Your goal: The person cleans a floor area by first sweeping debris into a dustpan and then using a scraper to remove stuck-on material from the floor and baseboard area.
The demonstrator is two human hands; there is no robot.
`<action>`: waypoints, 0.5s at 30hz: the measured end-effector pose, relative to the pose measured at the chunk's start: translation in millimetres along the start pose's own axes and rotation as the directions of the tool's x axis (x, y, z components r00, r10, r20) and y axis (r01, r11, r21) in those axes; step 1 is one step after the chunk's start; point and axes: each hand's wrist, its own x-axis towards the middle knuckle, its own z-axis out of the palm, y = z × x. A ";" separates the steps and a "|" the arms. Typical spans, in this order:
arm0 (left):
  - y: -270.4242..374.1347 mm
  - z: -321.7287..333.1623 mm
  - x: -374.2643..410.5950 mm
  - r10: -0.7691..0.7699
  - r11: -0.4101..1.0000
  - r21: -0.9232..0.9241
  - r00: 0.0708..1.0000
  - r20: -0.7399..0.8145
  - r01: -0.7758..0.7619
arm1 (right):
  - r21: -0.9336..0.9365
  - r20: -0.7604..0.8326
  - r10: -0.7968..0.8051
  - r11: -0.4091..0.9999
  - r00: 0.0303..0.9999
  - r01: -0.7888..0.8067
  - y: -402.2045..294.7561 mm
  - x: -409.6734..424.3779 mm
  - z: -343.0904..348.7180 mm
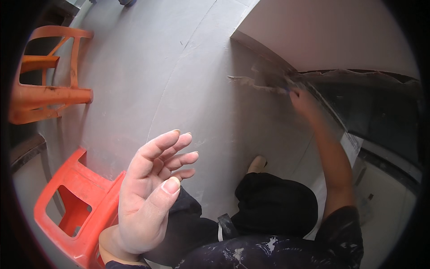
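My left hand (pixel 151 191) is raised in the lower middle, palm partly turned inward. Its fingers are loosely curled and apart, with nothing between them, and pale dust coats the skin. At the right my right arm stretches out to the foot of a white panel (pixel 336 37). My right hand (pixel 304 102) is closed there around what looks like a hand tool (pixel 277 79); motion blur hides its shape. A ragged pale streak (pixel 248 80) runs beside the tool across the shaded grey floor (pixel 188 84).
A red plastic stool (pixel 90 185) stands close by my left arm. Farther left is an orange plastic chair or stool (pixel 50 95). A dark glossy panel (pixel 379 107) with a ragged upper edge lies right of my right hand. Another person's foot (pixel 127 2) shows at the top.
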 end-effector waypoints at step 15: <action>0.6 -1.7 -4.9 0.025 1.000 0.007 1.000 -0.019 -0.025 | -0.030 0.035 -0.046 0.998 0.998 0.047 -41.5 -12.5 22.0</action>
